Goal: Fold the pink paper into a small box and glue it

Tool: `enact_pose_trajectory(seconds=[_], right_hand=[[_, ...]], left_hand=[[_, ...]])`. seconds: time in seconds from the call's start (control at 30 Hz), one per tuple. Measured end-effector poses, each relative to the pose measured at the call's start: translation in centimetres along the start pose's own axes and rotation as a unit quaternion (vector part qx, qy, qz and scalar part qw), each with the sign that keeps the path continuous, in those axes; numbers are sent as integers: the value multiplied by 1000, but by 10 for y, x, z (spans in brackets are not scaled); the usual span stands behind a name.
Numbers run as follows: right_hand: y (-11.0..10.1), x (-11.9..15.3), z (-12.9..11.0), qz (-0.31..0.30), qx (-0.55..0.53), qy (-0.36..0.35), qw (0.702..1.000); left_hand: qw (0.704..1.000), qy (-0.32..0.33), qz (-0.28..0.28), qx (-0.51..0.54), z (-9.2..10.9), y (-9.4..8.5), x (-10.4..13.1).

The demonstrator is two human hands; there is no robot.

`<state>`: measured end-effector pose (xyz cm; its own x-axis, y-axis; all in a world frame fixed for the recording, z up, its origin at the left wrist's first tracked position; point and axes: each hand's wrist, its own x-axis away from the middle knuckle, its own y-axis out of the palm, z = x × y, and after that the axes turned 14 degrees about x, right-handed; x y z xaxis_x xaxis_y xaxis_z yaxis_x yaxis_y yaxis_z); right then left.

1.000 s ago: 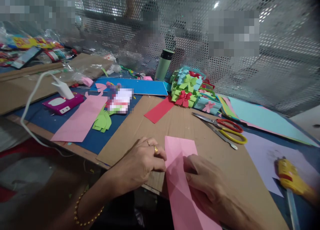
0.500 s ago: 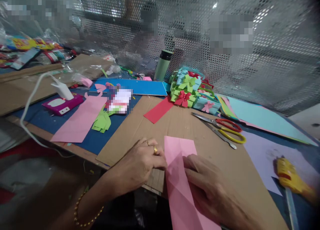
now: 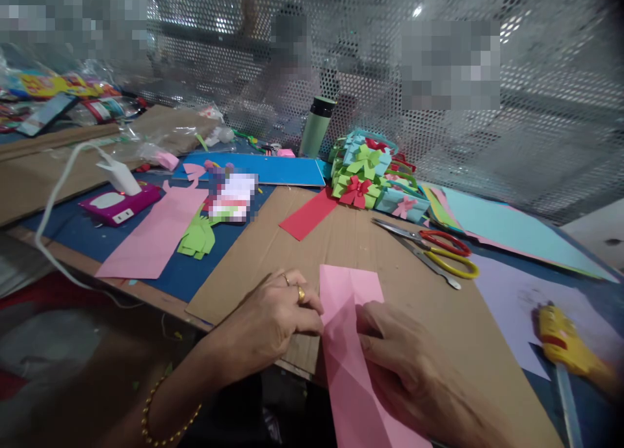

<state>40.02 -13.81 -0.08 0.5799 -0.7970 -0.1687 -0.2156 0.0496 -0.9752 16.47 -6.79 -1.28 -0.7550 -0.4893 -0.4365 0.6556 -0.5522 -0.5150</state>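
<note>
Touching the pink paper strip, the left hand is resting at its left edge, the right hand at its right — whether either is pinching, I cannot tell. The strip is lying over a cardboard sheet — scissors lying beyond.

One head-worn camera looks forward and down at nearby hands.

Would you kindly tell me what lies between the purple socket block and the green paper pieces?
In the head view, a pink paper sheet lies between the purple socket block and the green paper pieces.
</note>
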Motion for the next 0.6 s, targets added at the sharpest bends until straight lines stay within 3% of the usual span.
enact_pose_trajectory(seconds=[0.3, 0.6], right_hand=[[-5, -2, -2, -2, -7, 0, 1000], [5, 4, 3, -3, -5, 4, 1000]], left_hand=[[1000, -5, -1, 5, -1, -1, 1], [1000, -13, 7, 9, -1, 0, 2]])
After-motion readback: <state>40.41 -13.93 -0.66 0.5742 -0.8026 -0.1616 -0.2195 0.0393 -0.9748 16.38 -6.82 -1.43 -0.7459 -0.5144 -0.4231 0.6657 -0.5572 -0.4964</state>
